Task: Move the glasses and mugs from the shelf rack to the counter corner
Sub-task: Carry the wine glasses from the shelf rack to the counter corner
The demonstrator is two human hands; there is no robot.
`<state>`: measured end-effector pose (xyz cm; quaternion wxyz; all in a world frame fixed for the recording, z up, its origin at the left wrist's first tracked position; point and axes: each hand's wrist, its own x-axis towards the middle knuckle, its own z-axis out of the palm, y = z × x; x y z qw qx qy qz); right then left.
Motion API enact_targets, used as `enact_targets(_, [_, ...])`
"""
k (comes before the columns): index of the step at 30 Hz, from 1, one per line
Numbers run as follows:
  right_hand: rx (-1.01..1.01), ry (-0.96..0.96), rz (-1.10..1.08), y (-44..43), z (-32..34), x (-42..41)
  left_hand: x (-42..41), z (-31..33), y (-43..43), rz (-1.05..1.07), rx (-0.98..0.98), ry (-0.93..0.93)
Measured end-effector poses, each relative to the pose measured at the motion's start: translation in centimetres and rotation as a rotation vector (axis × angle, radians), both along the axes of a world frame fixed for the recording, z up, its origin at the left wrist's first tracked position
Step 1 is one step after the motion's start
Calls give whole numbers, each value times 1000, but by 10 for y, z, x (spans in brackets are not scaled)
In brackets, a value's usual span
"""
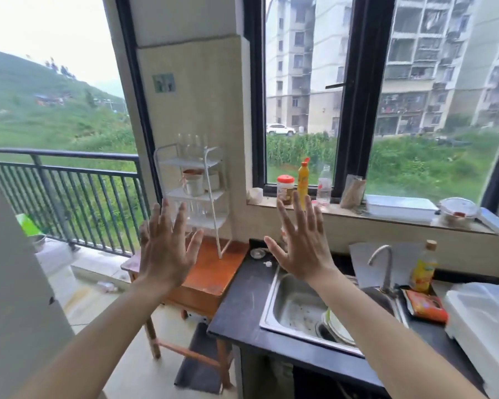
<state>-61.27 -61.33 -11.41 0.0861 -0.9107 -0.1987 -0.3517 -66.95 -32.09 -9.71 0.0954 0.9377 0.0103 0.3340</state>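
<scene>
- The left hand [167, 249] is raised with its fingers straight and spread wide, holding nothing. The right hand [303, 246] is the same, palm turned away from the person.
- Both hang in the air before the shelf rack [212, 197] and the counter [242, 306], touching neither. This looks like a ready pose ahead of a first reach.
- The rack stands on the rear part of a wooden table [211, 272], against the tiled wall, just beside the counter's left edge.
- Clear glasses [192, 145] stand upright on the top tier, and more seem to stand on the lowest tier, behind the left hand's fingertips. The mugs [195, 184] sit on the middle tier.
- The tiers open toward the person, so each piece can likely be drawn out forward. The thin front post and side rails narrow the way.
- The counter's rear-left corner lies nearest the rack, so the carry would be short. A small dish [257, 252] already lies there and the sink [294, 306] bounds it on the right, so free room looks limited.
</scene>
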Motion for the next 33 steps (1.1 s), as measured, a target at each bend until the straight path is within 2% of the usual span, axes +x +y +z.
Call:
enact_targets(7, [40,50,127,92,-11,151,127,2,79,142,-1,50])
enact_targets(11, [89,72,179,125,20,240,213,40,101,145,-28,59])
enact_targets(15, [145,46,185,154,64,316,274,81,124,114,-40,-59])
enact_targets(20, [170,109,236,192,87,383,339,95,151,65,-89,-79])
enact_targets(26, [203,351,268,228,93,454,444,88,178,-102,-389,-34])
enact_targets(28, [231,368,257,240,98,477,481,83,188,-126,-459,-14])
enact_targets(33, [361,415,196,279,123,546,584,84,221,-221,-513,39])
